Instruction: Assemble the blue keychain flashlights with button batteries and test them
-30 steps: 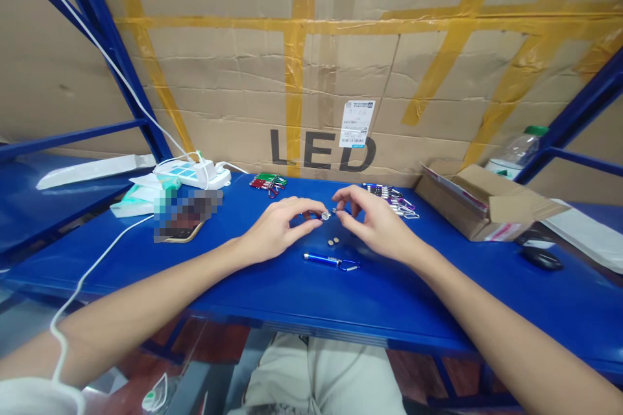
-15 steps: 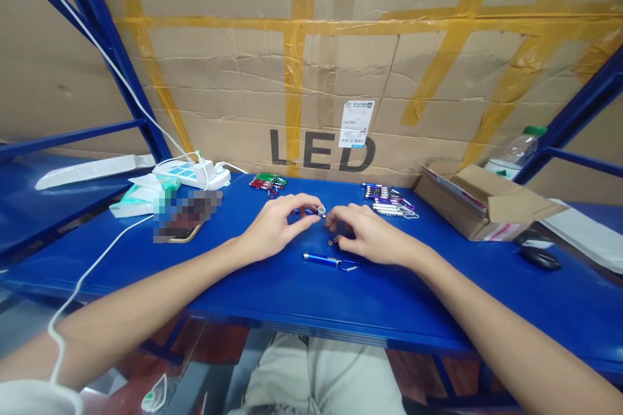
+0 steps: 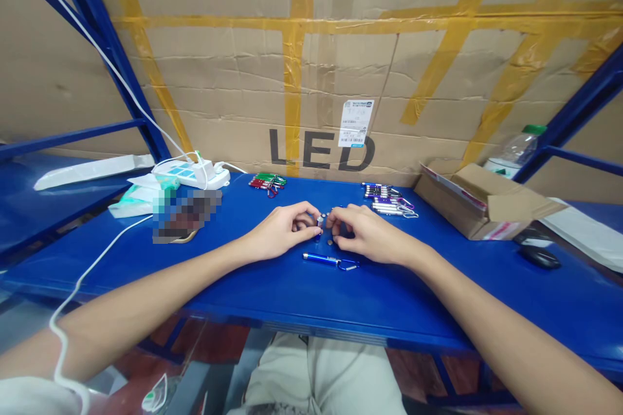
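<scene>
tube (image 3: 320,222) pinched upright by the left hand (image 3: 280,233), right hand (image 3: 366,231) half-curled, its grip unclear.

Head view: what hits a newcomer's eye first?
Likely the big black LED lettering on the taped cardboard behind the blue table. Then, mid-table, the left hand pinching a small tube, the right hand close beside it. Nearer the person lies a blue flashlight with a carabiner.
</scene>
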Tool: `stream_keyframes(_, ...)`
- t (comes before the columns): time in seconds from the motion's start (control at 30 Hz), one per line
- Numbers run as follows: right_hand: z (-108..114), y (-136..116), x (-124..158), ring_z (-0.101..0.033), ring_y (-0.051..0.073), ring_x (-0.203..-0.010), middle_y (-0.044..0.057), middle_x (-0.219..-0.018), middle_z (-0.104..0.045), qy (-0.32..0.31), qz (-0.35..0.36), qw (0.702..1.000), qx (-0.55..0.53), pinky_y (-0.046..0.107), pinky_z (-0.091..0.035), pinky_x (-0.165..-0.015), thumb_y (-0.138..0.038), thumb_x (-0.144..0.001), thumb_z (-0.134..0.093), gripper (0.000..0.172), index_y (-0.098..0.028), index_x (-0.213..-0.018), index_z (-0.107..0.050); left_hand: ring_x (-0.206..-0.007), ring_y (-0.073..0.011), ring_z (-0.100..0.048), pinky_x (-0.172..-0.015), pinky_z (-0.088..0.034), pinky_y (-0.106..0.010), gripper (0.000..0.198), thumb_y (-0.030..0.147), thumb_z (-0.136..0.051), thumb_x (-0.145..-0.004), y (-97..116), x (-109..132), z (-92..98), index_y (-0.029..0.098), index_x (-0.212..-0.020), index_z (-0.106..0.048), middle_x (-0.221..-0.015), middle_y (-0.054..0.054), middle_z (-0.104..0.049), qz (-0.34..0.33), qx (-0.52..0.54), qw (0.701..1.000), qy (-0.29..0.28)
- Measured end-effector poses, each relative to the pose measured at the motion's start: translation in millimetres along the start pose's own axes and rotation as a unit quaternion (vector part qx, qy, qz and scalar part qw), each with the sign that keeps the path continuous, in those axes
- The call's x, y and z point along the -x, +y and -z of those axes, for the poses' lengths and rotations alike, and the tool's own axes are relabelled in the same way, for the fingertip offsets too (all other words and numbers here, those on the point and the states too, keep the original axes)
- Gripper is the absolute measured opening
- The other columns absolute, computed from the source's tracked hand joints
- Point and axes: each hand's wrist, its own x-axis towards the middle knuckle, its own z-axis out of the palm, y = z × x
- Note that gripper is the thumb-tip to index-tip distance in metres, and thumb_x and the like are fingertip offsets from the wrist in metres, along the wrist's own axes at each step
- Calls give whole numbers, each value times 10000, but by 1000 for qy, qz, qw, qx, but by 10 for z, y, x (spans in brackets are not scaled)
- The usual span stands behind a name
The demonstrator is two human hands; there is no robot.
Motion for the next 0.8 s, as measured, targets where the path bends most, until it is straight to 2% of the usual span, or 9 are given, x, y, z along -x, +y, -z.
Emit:
stream_keyframes(0.2,30,-68,8,-623,222,-913,35,-1049,-747,144,15,987,-77,364,-491,-836,-190,-945,-668,240,-249,-1176,-635,-879,-180,-739,-808,-546,-295,236,361,-714,-977,65,23,-11,189,-1131,-669,-951,-31,-787,-15,-4,1000,-19)
stream_keyframes(0.3,18,-120,10,-632,223,-914,43,-1052,-745,187,26,976,-108,372,-509,-850,-226,-959,-670,237,-253,-1192,-636,-886,-181,-739,-810,-536,-295,229,351,-706,-984,81,33,-25,185,-1138,-671,-951,-33,-787,-24,0,999,-31)
stream_keyframes(0.53,-52,-156,-2,-638,205,-904,40,-1071,-740,168,36,978,-120,340,-517,-809,-203,-945,-669,269,-252,-1208,-638,-859,-170,-725,-789,-513,-280,186,331,-714,-979,109,42,-41,178,-1076,-673,-927,-24,-780,-41,-9,998,-37)
stream_keyframes(0.8,-54,-156,2,-633,200,-893,34,-1074,-746,156,38,980,-122,327,-507,-799,-173,-928,-670,308,-253,-1224,-638,-809,-164,-691,-760,-502,-273,247,371,-722,-960,79,25,-35,167,-1096,-694,-885,-21,-756,-27,-18,999,-29)
